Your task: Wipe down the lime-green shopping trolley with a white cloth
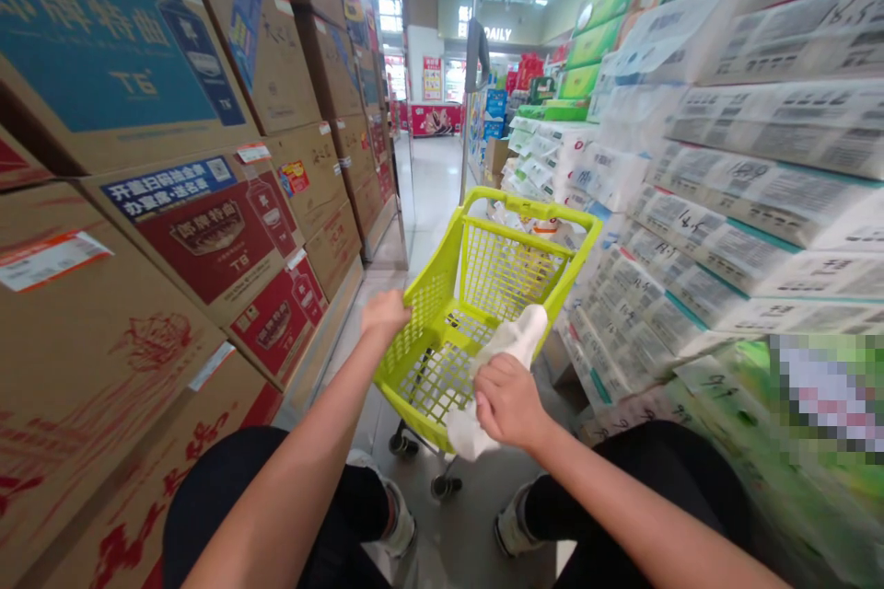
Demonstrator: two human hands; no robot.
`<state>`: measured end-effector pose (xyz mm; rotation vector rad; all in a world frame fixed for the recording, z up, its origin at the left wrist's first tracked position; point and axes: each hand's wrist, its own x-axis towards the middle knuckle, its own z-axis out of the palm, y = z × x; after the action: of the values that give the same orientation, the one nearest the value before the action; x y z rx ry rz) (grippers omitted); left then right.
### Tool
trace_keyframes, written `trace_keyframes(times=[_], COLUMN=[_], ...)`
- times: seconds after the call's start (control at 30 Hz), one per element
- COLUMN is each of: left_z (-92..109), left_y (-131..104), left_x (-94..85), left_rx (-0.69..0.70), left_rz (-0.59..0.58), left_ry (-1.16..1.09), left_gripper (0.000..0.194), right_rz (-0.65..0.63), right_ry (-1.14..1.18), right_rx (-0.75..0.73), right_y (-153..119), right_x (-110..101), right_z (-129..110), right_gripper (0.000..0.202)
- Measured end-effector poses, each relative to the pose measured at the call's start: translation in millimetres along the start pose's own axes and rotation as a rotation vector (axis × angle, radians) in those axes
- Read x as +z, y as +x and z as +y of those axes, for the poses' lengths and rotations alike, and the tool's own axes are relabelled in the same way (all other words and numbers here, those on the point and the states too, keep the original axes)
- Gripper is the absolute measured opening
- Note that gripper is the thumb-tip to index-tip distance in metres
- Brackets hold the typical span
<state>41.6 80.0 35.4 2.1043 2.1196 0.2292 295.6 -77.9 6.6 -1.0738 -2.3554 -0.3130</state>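
Observation:
A lime-green plastic shopping cart (452, 331) stands tilted in view between my knees, its basket holding nothing that I can see. My left hand (387, 311) is closed over the basket's left side edge. In my right hand (507, 396) a white cloth (521, 331) is bunched, its ends hanging out above and below the fist. That hand is over the basket's near right side; whether the cloth touches the plastic there I cannot tell. Dark caster wheels (446, 484) show under the basket.
Stacked cardboard cartons (241, 221) form a wall on the left. White paper-goods packs (691, 230) and green packs (718, 423) are piled close on the right. A glass door with a dark handle (476, 55) stands ahead, and a tiled aisle floor (438, 170) runs beyond.

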Motion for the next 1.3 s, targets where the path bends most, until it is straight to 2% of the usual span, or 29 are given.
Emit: trace_keyframes(times=[0.03,0.1,0.17,0.27,0.33,0.4,0.43,0.47,0.53,0.67,0.73,0.8,0.83,0.9,1.07,1.13,1.2,1.23,1.3], left_z=[-1,-4,-6,-6,-4,-1,1,3,6,7,3,-2,-4,-10,-16,-13,-10,-8,-4], left_y=[0,0,1,4,5,5,5,6,6,8,8,7,7,6,4,3,3,3,3], left_x=[-0.2,-0.7,-1.2,-1.3,-0.6,0.8,1.6,2.4,3.9,5.2,4.8,3.4,2.5,0.2,-3.3,-3.0,-1.7,-0.9,0.9], left_rx=[0.02,0.074,0.116,0.144,0.143,0.127,0.11,0.086,0.033,-0.007,0.018,0.052,0.067,0.101,0.121,0.114,0.108,0.105,0.085], left_rz=[0.021,0.034,0.011,-0.014,-0.015,-0.008,0.001,0.01,0.026,0.038,0.048,0.054,0.051,0.03,0.001,0.005,0.013,0.019,0.036], left_ry=[0.035,0.107,0.145,0.148,0.143,0.138,0.133,0.125,0.108,0.119,0.155,0.194,0.209,0.233,0.237,0.226,0.215,0.209,0.197], left_gripper=[0.044,0.045,0.045,0.043,0.042,0.043,0.044,0.044,0.044,0.046,0.048,0.05,0.051,0.05,0.045,0.044,0.043,0.043,0.043], right_rz=[0.007,0.013,0.011,0.004,-0.006,0.013,0.039,0.077,0.167,0.279,0.242,0.166,0.132,0.091,0.056,0.026,0.023,0.035,0.07], right_ry=[0.003,-0.015,-0.056,-0.177,-0.26,-0.3,-0.297,-0.279,-0.202,0.011,0.064,0.077,0.068,0.019,-0.206,-0.283,-0.318,-0.318,-0.279], right_rx=[-0.034,-0.104,-0.123,-0.02,0.046,0.107,0.14,0.17,0.209,0.215,0.189,0.077,0.011,-0.069,0.042,0.068,0.107,0.133,0.181], right_y=[-2,-2,1,8,15,20,22,22,19,7,2,0,0,1,15,25,34,37,38], right_x=[4,5,-4,-26,-38,-42,-39,-34,-17,26,39,43,41,33,-19,-40,-50,-50,-41], right_z=[-8,1,36,111,153,172,171,162,123,5,-39,-52,-46,-12,130,174,197,198,182], right_gripper=[0.025,0.026,0.028,0.029,0.026,0.025,0.024,0.024,0.026,0.027,0.025,0.024,0.025,0.027,0.027,0.025,0.023,0.022,0.02])
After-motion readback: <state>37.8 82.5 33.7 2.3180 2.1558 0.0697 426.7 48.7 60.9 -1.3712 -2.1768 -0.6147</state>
